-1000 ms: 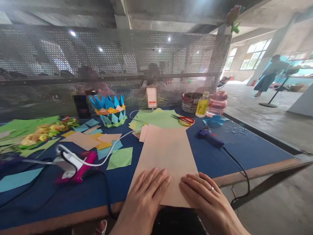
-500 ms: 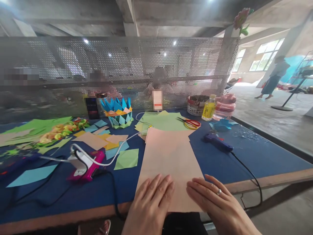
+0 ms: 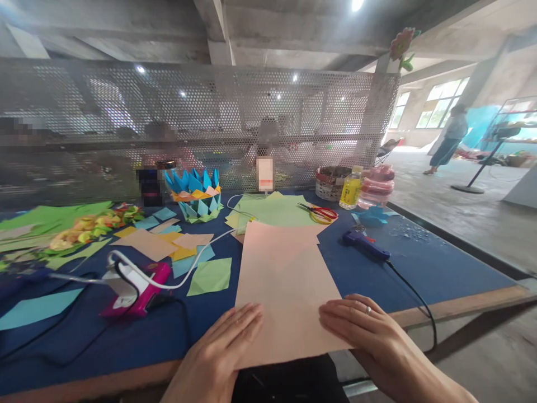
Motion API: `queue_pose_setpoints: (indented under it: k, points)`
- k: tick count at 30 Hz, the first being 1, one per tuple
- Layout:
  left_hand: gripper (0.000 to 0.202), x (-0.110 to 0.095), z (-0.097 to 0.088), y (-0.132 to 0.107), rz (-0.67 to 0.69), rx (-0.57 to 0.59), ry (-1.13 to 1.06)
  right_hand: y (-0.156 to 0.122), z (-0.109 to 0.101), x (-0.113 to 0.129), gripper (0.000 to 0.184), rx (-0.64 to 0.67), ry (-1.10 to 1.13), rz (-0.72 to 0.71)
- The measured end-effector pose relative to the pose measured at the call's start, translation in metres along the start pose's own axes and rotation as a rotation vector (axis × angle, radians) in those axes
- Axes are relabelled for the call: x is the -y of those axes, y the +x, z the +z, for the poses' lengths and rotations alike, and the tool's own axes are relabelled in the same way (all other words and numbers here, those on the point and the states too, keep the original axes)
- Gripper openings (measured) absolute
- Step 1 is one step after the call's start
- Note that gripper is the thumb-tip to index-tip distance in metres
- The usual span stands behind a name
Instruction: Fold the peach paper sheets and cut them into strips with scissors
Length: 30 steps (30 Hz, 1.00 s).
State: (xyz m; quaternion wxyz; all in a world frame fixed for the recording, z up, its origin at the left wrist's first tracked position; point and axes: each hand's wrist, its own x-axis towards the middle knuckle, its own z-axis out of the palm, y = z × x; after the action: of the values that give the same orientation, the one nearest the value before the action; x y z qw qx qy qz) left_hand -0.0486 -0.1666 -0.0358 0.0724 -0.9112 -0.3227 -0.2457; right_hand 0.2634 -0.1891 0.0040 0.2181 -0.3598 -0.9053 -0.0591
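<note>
A large pale peach sheet of paper lies in front of me, its near end hanging over the table's front edge. My left hand is at its left edge, fingers together on top and thumb out of sight. At the right edge my right hand, with a ring on one finger, holds the sheet the same way; that thumb is hidden too. Beyond the peach sheet, light green sheets are spread out, with red-handled scissors on them.
Right of the paper lies a blue glue gun with a black cord. A yellow-labelled bottle and a basket stand behind. To the left are a pink power strip, cut paper pieces and a folded-paper basket.
My left hand has slid left off the sheet's middle to its left edge. My right hand stays at the right edge. The view has shifted slightly to the right.
</note>
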Motion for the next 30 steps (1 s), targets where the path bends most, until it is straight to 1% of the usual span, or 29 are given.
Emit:
queue_pose_setpoints:
  k: [4,7,11,14,16,18,21,27,30]
  points:
    - [0.071,0.011,-0.001,-0.001,-0.039,0.014,-0.155,0.005,-0.004,-0.004,0.042,0.003,0.072,0.05]
    - [0.066,0.021,-0.006,0.0,-0.089,0.022,-0.211,0.006,-0.005,-0.009,0.04,0.002,0.168,0.092]
    - [0.06,0.027,-0.01,0.003,-0.148,-0.034,-0.266,0.009,-0.005,-0.013,0.038,0.002,0.259,0.163]
    - [0.046,0.027,-0.01,0.007,-0.155,-0.112,-0.285,0.011,-0.006,-0.014,0.035,-0.006,0.304,0.214]
    - [0.035,0.026,-0.008,0.01,-0.187,-0.165,-0.287,0.012,-0.005,-0.016,0.029,-0.027,0.326,0.243]
    - [0.029,0.025,-0.006,0.011,-0.219,-0.196,-0.289,0.013,-0.004,-0.018,0.023,-0.038,0.341,0.266]
    - [0.027,0.023,-0.005,0.013,-0.229,-0.213,-0.294,0.013,-0.002,-0.02,0.02,-0.044,0.359,0.284]
    - [0.036,0.023,-0.006,0.015,-0.194,-0.254,-0.322,0.016,-0.004,-0.018,0.02,-0.021,0.387,0.319]
    - [0.029,0.021,-0.006,0.018,-0.216,-0.24,-0.314,0.018,-0.003,-0.018,0.023,-0.054,0.375,0.303]
